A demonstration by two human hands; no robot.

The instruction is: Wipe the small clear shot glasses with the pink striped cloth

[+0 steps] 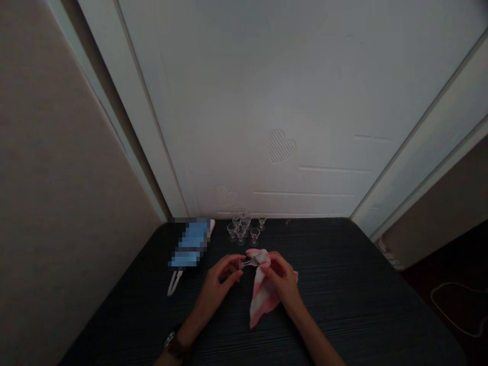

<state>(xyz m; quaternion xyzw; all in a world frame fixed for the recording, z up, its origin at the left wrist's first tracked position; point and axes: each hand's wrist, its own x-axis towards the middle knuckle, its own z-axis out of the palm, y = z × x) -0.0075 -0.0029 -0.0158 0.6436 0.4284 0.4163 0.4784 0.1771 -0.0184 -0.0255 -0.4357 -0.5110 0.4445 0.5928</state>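
Note:
My left hand (220, 282) pinches the stem end of a small clear stemmed glass (248, 263), which lies sideways between my hands above the dark table (343, 295). My right hand (281, 282) grips a pink and white cloth (263, 297) and presses its upper part around the glass's bowl. The cloth's lower end hangs down toward the table. The bowl is mostly hidden inside the cloth.
Several more small clear glasses (244, 227) stand in a cluster at the table's far edge by a white door (282, 112). A blurred blue object (190, 244) lies at the far left with a white strap (174, 282) below it. A white cable (453, 310) lies on the floor at right.

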